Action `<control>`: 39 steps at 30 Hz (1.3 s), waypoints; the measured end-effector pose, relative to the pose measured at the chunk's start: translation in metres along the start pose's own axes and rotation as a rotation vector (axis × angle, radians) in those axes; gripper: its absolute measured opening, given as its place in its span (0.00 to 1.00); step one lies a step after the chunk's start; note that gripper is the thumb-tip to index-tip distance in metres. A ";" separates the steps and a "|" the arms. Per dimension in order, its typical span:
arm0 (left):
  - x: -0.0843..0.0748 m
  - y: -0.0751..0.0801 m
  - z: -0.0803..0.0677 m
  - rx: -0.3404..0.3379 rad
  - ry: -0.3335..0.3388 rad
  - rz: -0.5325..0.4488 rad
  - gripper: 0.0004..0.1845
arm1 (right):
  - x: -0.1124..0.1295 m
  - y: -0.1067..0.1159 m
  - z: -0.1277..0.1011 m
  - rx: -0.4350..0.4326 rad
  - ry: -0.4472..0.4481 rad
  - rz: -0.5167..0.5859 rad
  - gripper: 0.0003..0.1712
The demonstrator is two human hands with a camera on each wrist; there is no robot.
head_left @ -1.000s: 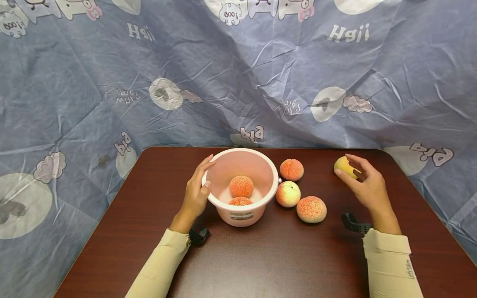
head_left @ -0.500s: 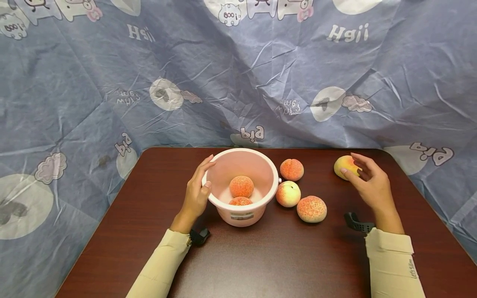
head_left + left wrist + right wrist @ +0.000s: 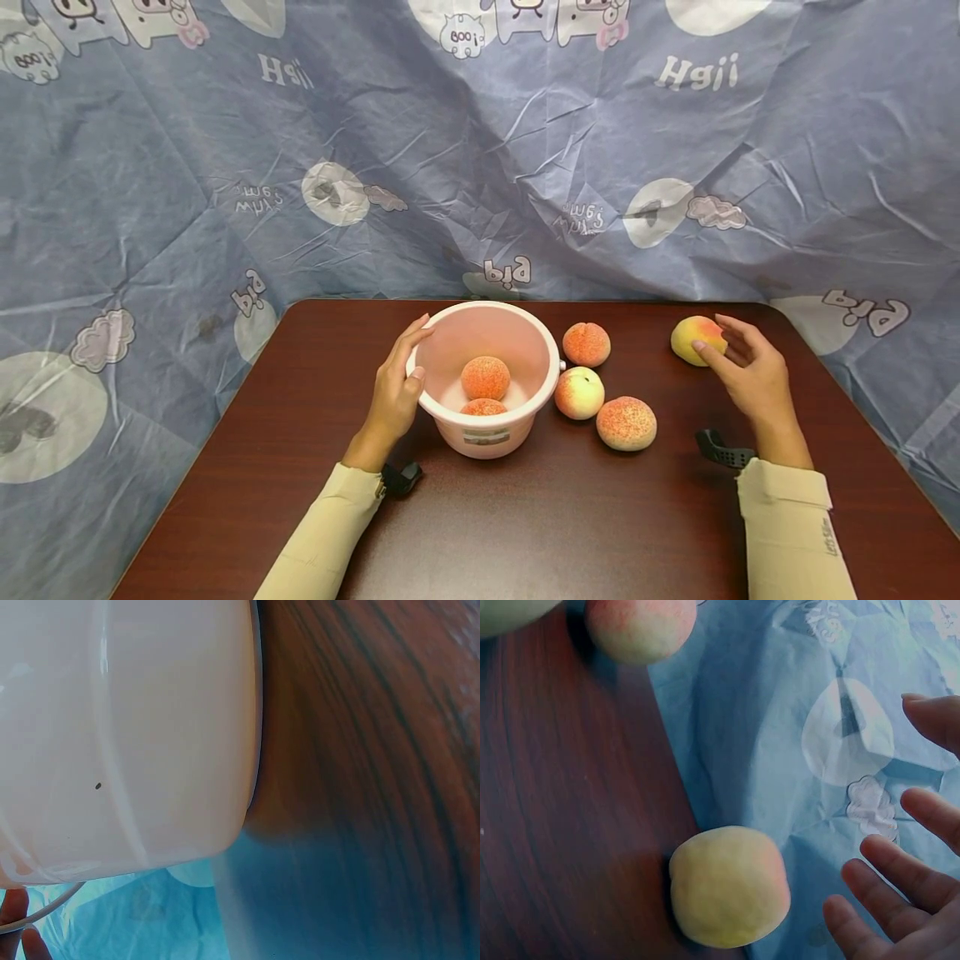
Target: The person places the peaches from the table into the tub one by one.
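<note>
Looks like peach-gathering: left hand steadies the pink bucket by its rim, fingers curled over it. Right hand sits open just beside the yellow peach, not gripping. Next it needs to close around that peach.

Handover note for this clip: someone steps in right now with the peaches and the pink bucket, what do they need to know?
Left hand: holds the rim of the pink bucket, thumb inside, fingers along the outside.
Right hand: open, fingers spread beside the yellow peach at the table's far right; the right wrist view shows a gap between them, so no grasp yet.
Done: two peaches lie in the bucket.
Left: the yellow peach, plus three peaches on the brown table just right of the bucket.
</note>
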State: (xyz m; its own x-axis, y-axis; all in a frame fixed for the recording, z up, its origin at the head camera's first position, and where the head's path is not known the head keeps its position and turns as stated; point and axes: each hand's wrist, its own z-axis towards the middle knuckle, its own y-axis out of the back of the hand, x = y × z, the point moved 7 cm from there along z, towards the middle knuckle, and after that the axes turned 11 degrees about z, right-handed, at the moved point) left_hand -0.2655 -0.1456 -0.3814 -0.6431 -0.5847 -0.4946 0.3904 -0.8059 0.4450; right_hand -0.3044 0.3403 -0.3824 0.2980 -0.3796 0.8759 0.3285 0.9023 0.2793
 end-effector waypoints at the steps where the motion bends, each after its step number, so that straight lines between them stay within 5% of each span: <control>1: 0.000 0.000 0.000 0.000 -0.002 -0.001 0.30 | -0.003 0.001 0.001 -0.007 -0.004 0.004 0.32; 18: 0.000 0.002 0.000 0.005 0.010 0.005 0.37 | -0.030 0.011 0.021 -0.137 -0.127 -0.004 0.33; 39: 0.001 0.000 0.000 0.003 0.000 -0.007 0.37 | -0.059 0.011 0.035 -0.089 -0.204 -0.032 0.39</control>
State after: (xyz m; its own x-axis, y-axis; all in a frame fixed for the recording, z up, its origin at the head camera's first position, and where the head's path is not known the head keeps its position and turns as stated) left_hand -0.2657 -0.1461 -0.3819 -0.6458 -0.5787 -0.4981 0.3835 -0.8099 0.4437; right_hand -0.3501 0.3800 -0.4175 0.1017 -0.3507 0.9309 0.4153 0.8653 0.2806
